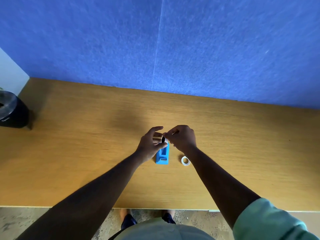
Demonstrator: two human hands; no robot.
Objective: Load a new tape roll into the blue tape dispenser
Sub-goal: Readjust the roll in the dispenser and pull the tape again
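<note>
The blue tape dispenser (162, 155) stands on the wooden table, its far end hidden under my hands. My left hand (150, 144) holds a tape roll (160, 137) just above the dispenser's far end. My right hand (181, 138) pinches at the roll's right side, where a small white part (165, 140) shows between the fingers. A second, clear and nearly empty tape ring (185, 160) lies flat on the table to the right of the dispenser, next to my right wrist.
The wooden table (86, 153) runs up to a blue felt wall (173, 49) at the back. A dark round container (12, 110) stands at the table's far left. The table's front edge is close to my body, with the floor and feet below.
</note>
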